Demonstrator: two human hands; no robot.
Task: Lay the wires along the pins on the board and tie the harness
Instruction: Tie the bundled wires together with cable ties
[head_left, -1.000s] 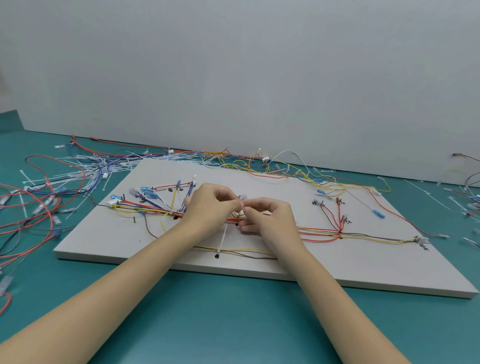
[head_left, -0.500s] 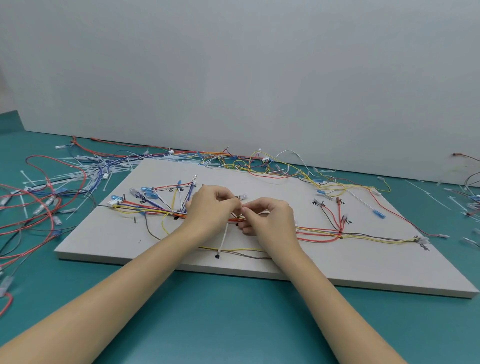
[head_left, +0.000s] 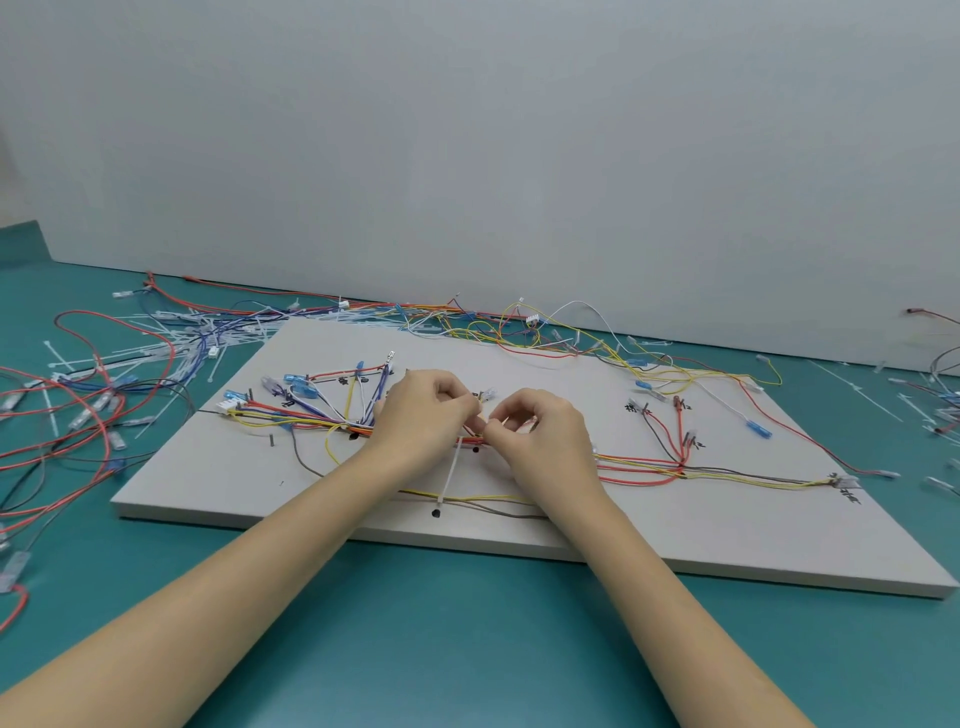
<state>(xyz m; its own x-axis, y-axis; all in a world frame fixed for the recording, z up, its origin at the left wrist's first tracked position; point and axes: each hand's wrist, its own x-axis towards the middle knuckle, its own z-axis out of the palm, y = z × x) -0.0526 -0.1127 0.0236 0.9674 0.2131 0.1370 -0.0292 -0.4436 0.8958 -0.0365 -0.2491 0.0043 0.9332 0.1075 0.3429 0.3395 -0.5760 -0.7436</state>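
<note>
I am working over the white board (head_left: 727, 525) with both hands meeting at the middle of the wire bundle (head_left: 311, 423). My left hand (head_left: 421, 415) is curling its fingers down over the orange and red wires, its grip closing on the bundle where a white cable tie (head_left: 450, 470) is crossing it. My right hand (head_left: 545, 431) is pinching with thumb and forefinger just beside the left one, fingertips nearly touching; I cannot tell whether that pinch is on the tie's end or on a wire, since the fingers are hiding it. The tie's loose tail is trailing from under my left grip toward me, ending near a black dot on the board.

To the left of my left hand the bundle is fanning out into blue-capped terminals (head_left: 298, 387) and a white connector (head_left: 231, 402). To the right of my right hand, red, yellow and dark wires are running out to a far connector (head_left: 844, 480) near the board's right side. Beyond and left of my hands, loose wires and spare ties (head_left: 156, 348) are lying scattered on the teal bench (head_left: 467, 649).
</note>
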